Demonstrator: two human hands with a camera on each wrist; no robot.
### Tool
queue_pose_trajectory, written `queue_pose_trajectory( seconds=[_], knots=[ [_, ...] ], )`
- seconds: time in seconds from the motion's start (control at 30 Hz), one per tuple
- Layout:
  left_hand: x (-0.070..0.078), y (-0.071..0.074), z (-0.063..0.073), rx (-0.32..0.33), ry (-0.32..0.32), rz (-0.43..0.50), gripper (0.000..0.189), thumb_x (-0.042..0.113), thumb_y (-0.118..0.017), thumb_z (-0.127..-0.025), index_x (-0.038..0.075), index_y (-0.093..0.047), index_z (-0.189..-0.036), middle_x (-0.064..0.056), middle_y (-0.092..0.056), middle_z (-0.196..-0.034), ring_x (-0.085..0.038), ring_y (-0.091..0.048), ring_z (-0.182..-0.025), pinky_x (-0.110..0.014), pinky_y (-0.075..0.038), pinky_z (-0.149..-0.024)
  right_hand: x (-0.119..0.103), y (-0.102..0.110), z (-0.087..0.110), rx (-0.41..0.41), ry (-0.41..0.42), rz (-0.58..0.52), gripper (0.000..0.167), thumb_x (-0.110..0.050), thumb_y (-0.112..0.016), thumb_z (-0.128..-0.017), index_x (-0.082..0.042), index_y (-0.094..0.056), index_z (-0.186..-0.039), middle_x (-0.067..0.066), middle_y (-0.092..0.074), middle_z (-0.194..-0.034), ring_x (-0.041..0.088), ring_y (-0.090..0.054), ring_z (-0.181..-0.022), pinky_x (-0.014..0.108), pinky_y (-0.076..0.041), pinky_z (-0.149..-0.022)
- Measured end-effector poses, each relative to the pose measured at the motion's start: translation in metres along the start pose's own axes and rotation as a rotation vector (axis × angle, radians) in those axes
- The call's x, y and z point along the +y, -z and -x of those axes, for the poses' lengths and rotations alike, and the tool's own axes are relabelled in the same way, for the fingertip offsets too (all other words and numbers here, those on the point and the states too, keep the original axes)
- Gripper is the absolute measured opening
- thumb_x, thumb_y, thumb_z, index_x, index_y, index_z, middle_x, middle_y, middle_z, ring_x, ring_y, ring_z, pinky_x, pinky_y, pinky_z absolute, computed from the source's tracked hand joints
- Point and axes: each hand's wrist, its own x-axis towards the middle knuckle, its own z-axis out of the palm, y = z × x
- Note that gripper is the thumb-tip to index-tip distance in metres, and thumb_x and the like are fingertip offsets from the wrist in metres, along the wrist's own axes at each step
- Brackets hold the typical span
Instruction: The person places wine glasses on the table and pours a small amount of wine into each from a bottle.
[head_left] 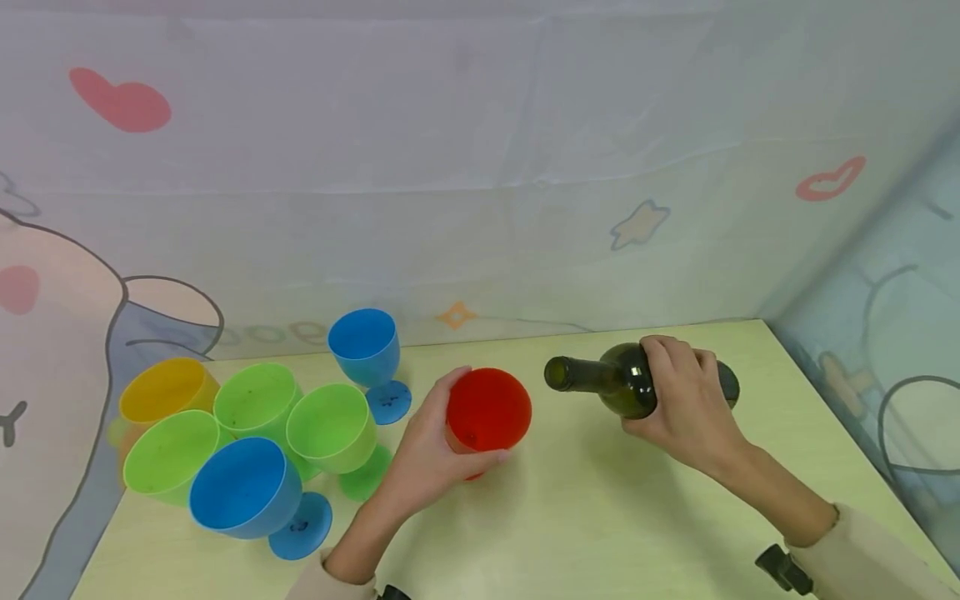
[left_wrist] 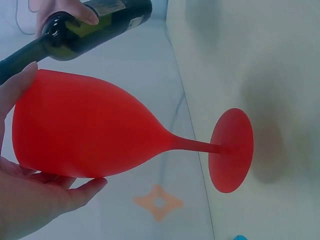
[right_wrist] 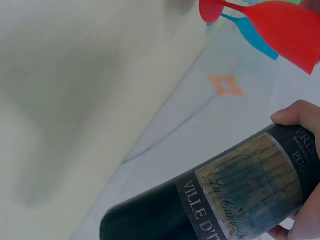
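My left hand (head_left: 431, 454) grips a red plastic goblet (head_left: 489, 410) round its bowl, thumb on the near side. In the left wrist view the goblet (left_wrist: 90, 125) shows its whole stem and round foot, which looks raised off the table with a shadow beside it. My right hand (head_left: 686, 408) holds a dark green wine bottle (head_left: 630, 379) round its body. The bottle is tilted in the air, its open neck pointing left towards the goblet, with a gap between them. Its printed label (right_wrist: 250, 185) faces the right wrist camera. No liquid is visible.
Left of my left hand several goblets stand close together: a blue one (head_left: 246, 487) in front, green ones (head_left: 330, 429) and an orange one (head_left: 168, 392). Another blue goblet (head_left: 365, 346) stands at the back of the table (head_left: 570, 525), near a printed cloth (head_left: 480, 167).
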Motion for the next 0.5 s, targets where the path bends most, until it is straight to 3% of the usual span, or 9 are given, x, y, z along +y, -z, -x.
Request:
queue_pose_trajectory(
  seconds=[0.5],
  knots=[
    [0.0101, -0.0034, 0.0057, -0.011, -0.029, -0.021, 0.087, 0.018, -0.083, -0.064, 0.012, -0.034, -0.137, 0.0, -0.048, -0.125, -0.021, -0.046, -0.112, -0.035, -0.051, -0.076, -0.0098, 0.0026, -0.0036, 0.042, 0.175, 0.247, 0.067, -0.013, -0.079, -0.042, 0.006, -0.047, -0.098, 0.022, -0.051, -0.095, 0.037, -0.051, -0.089, 0.056, -0.039, -0.07]
  ],
)
